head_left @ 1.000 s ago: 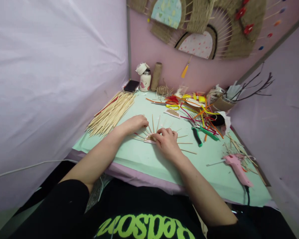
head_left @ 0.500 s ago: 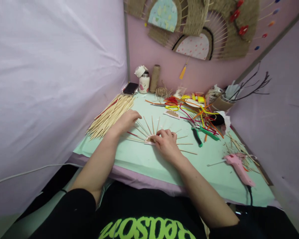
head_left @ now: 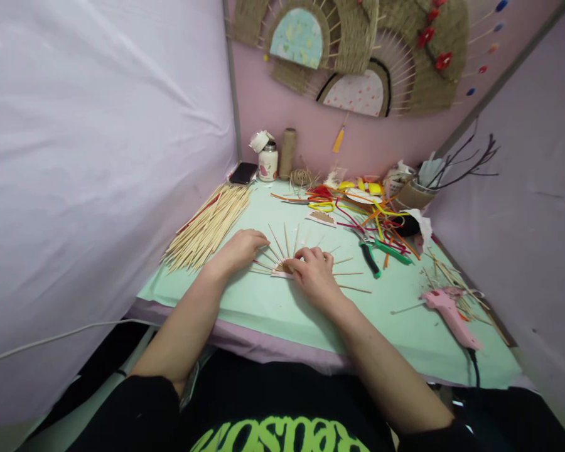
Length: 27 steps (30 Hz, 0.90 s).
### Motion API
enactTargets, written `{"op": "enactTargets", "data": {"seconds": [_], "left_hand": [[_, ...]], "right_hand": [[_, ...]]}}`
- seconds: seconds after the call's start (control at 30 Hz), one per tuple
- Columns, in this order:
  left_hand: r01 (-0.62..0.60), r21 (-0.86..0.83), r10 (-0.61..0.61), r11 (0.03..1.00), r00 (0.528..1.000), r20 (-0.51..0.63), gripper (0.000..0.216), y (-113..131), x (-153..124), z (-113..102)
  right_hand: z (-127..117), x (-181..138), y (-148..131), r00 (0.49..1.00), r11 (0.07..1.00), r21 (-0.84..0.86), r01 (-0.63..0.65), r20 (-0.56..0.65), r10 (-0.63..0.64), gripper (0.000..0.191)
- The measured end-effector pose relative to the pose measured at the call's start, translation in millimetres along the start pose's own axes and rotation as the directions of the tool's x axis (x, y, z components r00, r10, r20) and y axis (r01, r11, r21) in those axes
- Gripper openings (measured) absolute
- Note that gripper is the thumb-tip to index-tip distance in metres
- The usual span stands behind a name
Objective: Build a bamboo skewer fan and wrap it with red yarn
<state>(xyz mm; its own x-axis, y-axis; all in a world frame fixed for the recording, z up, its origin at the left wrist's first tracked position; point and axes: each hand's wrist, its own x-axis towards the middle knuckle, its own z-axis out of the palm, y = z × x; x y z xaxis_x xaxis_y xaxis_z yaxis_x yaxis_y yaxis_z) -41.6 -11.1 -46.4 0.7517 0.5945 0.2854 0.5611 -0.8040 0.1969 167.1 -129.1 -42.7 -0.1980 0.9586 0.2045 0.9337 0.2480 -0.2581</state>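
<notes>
I see my right hand (head_left: 316,276) pressed flat on the pink card piece (head_left: 282,270) at the hub of the stick fan (head_left: 292,248) on the green counter (head_left: 273,301), fingers curled down and gripping nothing. My left hand (head_left: 240,248) rests on the fan's left sticks, fingers loosely bent; the loose stick pile (head_left: 207,226) lies just left, the green cutters (head_left: 374,254) right

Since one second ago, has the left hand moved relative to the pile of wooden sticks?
Yes. The left hand went out toward the pile of wooden sticks, then came back to the fan of sticks beside the right hand.
</notes>
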Motion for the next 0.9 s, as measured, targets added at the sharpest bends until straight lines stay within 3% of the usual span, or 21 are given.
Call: {"op": "enactTargets", "data": {"seconds": [0.2, 0.9], "left_hand": [[0.022, 0.010, -0.022, 1.000, 1.000, -0.004, 0.050, -1.0, -0.5, -1.6], [0.094, -0.048, -0.089, 0.994, 0.991, 0.098, 0.051, 8.9, -0.1, -6.2]], "right_hand": [[6.8, -0.6, 5.7, 0.997, 1.000, -0.007, -0.029, -0.066, 0.028, 0.026], [4.5, 0.8, -2.3, 1.000, 0.999, -0.054, 0.003, 0.004, -0.003, 0.027]]}}
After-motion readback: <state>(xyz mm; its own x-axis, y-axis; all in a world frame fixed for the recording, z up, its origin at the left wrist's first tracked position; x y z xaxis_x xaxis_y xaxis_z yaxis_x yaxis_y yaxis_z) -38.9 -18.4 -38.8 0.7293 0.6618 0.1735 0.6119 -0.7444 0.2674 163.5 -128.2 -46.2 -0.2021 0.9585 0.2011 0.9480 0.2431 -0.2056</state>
